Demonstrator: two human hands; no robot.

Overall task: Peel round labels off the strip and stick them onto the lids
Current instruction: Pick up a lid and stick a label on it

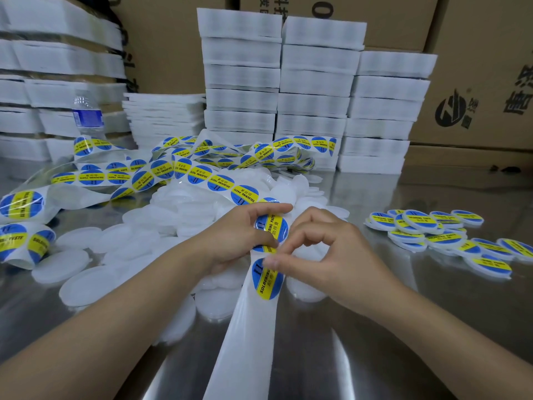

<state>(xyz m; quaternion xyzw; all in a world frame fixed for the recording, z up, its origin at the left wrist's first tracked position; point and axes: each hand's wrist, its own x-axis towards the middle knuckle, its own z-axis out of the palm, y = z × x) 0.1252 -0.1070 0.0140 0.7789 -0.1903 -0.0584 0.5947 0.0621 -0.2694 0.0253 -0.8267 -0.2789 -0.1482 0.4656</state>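
The left hand (236,235) is gripping the white paper backing strip (245,342); the right hand (326,255) is pinching a round blue-and-yellow label (266,280) by its rim. Peeling slowly and low should avoid creases.

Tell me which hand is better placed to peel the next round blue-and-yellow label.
Right. The right hand pinches at the top edge of the round blue-and-yellow label; the left hand grips the white paper strip just above, steadying it.
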